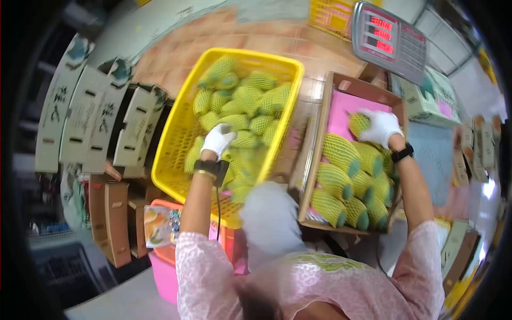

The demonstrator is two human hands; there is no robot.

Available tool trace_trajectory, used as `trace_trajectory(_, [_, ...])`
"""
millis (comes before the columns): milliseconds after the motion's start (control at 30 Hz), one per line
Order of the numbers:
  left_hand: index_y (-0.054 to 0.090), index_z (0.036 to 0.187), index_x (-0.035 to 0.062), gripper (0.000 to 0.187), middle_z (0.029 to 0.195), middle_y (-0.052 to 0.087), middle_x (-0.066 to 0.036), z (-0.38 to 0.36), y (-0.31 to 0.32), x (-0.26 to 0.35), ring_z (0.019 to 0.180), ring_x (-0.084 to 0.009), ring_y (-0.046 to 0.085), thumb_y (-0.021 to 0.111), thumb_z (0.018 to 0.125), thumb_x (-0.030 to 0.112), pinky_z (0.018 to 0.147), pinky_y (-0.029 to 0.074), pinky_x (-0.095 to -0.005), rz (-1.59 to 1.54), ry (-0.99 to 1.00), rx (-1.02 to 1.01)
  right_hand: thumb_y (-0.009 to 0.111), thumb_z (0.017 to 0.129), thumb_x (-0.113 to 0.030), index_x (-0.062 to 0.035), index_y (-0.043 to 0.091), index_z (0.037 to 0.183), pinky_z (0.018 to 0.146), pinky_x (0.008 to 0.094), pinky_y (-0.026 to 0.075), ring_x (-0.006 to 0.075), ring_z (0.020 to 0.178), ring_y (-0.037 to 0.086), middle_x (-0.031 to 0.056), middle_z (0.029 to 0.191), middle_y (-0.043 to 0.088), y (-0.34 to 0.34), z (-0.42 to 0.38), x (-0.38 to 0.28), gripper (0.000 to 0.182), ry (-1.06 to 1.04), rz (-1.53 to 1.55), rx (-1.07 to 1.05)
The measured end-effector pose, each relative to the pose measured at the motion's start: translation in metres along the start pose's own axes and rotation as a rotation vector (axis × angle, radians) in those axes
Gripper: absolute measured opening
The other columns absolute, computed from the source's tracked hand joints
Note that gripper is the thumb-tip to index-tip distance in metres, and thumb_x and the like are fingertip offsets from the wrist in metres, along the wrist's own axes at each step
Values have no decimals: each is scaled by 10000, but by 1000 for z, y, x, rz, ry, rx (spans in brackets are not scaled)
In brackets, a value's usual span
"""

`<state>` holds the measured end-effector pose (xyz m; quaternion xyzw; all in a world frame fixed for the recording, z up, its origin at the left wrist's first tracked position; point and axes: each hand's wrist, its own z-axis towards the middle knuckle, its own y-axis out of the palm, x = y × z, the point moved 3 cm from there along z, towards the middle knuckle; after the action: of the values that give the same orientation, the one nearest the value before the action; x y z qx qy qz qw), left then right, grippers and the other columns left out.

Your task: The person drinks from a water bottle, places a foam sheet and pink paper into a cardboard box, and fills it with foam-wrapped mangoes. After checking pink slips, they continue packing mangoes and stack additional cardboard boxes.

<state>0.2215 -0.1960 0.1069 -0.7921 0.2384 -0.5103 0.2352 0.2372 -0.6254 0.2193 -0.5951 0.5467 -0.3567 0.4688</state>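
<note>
Gloved hands move netted mangoes between crate and box.
Right hand (381, 127) clasps a netted mango (358, 124) over the cardboard box (316, 160), long axis pointing up-left; left hand (217, 140) rests curled on mangoes in the yellow crate (173, 160).

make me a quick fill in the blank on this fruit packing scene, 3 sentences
1. The left hand reaches into a crate whose colour is ____.
2. The right hand sets a netted fruit in a cardboard box lined with paper coloured ____.
3. Both hands wear ____ gloves.

Missing words: yellow; pink; white
</note>
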Motion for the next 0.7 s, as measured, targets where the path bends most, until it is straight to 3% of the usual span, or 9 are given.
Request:
trace_trajectory(100, [535,1102,-14,524,1103,554,-202,8,-20,-14,1008,-314,534,607,666,268,857,413,-338,216,-178,-10,697,553,-387,-218,514,1136,982,523,230,334,1018,477,130,963,578,38,11,15,633,-10,-88,16])
trace_trajectory(167, [521,1118,-16,530,1114,542,-211,36,-17,-24,1011,-320,531,595,675,266,861,414,-348,303,-251,187,704,550,-367,-177,494,1148,987,547,204,342,1058,434,140,1017,529,36,7,11,662,-2,-161,46])
trace_trajectory(300, [411,1198,-53,706,1150,479,-256,115,-16,6,1115,-357,429,703,650,283,941,357,-360,259,108,581,712,558,-327,-138,475,1160,976,607,166,349,1127,369,151,1109,466,38,10,5,674,20,-145,19])
trace_trajectory(367, [363,1223,-63,777,1206,416,-258,152,-24,32,1148,-373,380,722,641,307,949,345,-378,181,-20,580,715,540,-339,-134,454,1187,980,609,154,364,1147,348,158,1134,449,38,11,5,727,46,-102,16])
trace_trajectory(433, [259,1319,31,891,1335,295,-191,181,-28,47,1214,-336,314,715,641,387,1002,262,-443,216,-49,808,719,526,-364,-137,443,1196,980,613,149,364,1152,344,157,1145,443,47,10,11,759,21,-111,54])
trace_trajectory(500, [232,1337,59,962,1336,335,-149,194,-32,72,1254,-296,272,712,610,466,1017,203,-481,657,79,784,723,517,-374,-140,439,1198,978,615,149,364,1155,343,157,1149,441,47,12,10,774,43,-125,35])
trace_trajectory(567, [235,1343,87,957,1337,352,-90,225,-28,64,1252,-253,291,681,613,515,997,196,-524,827,19,611,725,504,-405,-146,441,1194,974,623,148,360,1158,343,163,1159,433,47,11,9,789,57,-143,-10])
trace_trajectory(600, [241,1338,80,944,1359,307,-140,222,-30,72,1266,-276,279,687,610,485,1026,134,-529,778,-96,511,716,514,-407,-140,443,1190,978,613,150,354,1148,353,159,1153,435,44,12,8,777,63,-141,-11])
trace_trajectory(700, [390,1229,79,816,1235,418,-133,223,-35,77,1155,-276,415,710,578,453,972,258,-535,771,-255,557,699,536,-409,-137,444,1188,979,604,158,342,1130,372,152,1142,442,42,15,4,751,61,-130,-18])
